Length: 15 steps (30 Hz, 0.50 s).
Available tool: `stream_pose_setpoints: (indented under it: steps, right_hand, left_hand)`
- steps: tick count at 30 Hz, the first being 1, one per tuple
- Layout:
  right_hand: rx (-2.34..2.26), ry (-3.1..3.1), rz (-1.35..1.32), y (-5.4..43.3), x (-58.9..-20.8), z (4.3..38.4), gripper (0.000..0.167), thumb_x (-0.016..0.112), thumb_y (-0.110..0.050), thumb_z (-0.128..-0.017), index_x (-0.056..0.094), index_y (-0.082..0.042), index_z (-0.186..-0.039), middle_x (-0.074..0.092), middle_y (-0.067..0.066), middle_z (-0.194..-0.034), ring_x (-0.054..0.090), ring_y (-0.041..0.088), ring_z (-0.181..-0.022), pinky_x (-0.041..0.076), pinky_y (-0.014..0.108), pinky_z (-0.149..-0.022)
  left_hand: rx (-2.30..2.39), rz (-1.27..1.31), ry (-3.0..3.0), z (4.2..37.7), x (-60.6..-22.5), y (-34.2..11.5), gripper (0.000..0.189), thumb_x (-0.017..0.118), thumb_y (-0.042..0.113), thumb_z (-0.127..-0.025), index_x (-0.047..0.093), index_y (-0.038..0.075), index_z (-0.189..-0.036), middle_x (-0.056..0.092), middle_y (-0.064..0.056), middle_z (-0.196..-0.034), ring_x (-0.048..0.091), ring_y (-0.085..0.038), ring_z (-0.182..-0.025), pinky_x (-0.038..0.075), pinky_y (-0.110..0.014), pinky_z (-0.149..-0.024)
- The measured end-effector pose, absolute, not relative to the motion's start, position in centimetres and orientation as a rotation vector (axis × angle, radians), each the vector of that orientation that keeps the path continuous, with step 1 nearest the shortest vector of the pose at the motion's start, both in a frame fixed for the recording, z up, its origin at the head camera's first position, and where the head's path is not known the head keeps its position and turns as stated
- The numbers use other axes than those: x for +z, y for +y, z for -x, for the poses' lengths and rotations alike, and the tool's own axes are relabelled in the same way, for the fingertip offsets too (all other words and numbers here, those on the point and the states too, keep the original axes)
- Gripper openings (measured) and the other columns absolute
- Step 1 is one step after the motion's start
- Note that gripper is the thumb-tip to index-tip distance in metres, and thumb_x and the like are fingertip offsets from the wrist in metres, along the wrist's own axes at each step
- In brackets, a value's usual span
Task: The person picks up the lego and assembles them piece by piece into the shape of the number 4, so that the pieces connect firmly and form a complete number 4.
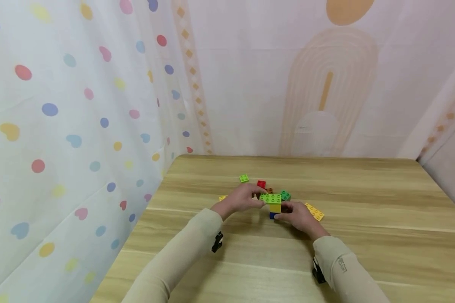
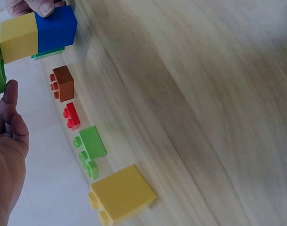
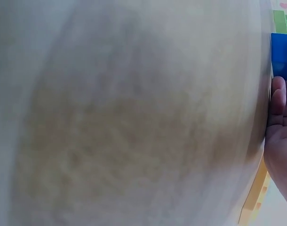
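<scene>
A small upright stack stands between the two hands in the head view: a light green brick [image 1: 271,199] on top, a yellow brick [image 1: 275,208] below it and a blue brick [image 2: 57,26] at the bottom. The light green brick juts out leftward past the yellow one. My left hand [image 1: 244,198] pinches that overhanging end between thumb and fingers. Low on the other side, my right hand [image 1: 298,215] grips the blue brick, its thumb on the near face. In the right wrist view, the fingers [image 3: 278,101] lie close along the tabletop beside the blue brick.
Behind the stack lie a red brick [image 1: 261,184], a brown brick [image 1: 269,190], a dark green brick [image 1: 285,195] and a small light green brick [image 1: 244,178]. Another yellow brick [image 2: 122,193] sits beyond the left hand; a yellow studded piece [image 1: 314,211] lies right. Curtains [image 1: 246,84] border the table.
</scene>
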State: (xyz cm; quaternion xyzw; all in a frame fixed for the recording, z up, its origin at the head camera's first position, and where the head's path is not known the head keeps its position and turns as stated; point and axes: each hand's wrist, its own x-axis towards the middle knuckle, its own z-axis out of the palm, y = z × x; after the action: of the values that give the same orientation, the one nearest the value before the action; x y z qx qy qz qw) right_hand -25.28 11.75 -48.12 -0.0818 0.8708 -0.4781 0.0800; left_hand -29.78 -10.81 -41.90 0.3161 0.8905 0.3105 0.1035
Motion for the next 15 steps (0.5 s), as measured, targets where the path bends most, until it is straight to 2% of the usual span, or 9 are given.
stream_pose_setpoints:
  steps: [4,8,11,15]
  right_hand:
    - [-1.411,2.616,0.242,11.71,-48.2,25.29,0.041,0.076,-0.024,-0.09,0.067,-0.004,-0.124,0.067,0.006,-0.112,0.059,0.02,-0.101,0.049,0.042,-0.091]
    - [-1.413,2.614,0.256,11.68,-48.17,25.29,0.041,0.076,-0.025,-0.09,0.067,-0.004,-0.124,0.067,0.006,-0.113,0.059,0.02,-0.1,0.049,0.042,-0.09]
    - [-1.427,2.617,0.255,11.62,-48.13,25.35,0.042,0.075,-0.026,-0.09,0.066,-0.005,-0.126,0.067,0.006,-0.114,0.06,0.019,-0.101,0.05,0.042,-0.09]
    - [-1.42,2.622,0.256,11.59,-48.11,25.32,0.043,0.075,-0.027,-0.09,0.066,-0.005,-0.126,0.067,0.005,-0.114,0.06,0.018,-0.101,0.05,0.042,-0.09]
  left_hand:
    - [0.947,-0.93,2.626,29.79,-42.18,-10.8,0.033,0.073,0.022,-0.089,0.07,0.012,-0.121,0.066,0.006,-0.102,0.055,-0.012,-0.086,0.048,-0.027,-0.074]
    - [1.005,-0.911,2.615,29.79,-42.5,-10.81,0.039,0.076,0.03,-0.088,0.068,0.013,-0.122,0.064,0.007,-0.103,0.056,-0.012,-0.091,0.049,-0.028,-0.077]
    - [1.043,-0.916,2.604,29.83,-42.79,-10.8,0.044,0.077,0.036,-0.088,0.067,0.014,-0.126,0.064,0.008,-0.103,0.057,-0.011,-0.09,0.05,-0.027,-0.075]
    - [1.077,-0.947,2.593,29.59,-42.91,-10.71,0.042,0.076,0.034,-0.089,0.068,0.015,-0.126,0.065,0.007,-0.101,0.055,-0.011,-0.083,0.048,-0.026,-0.07]
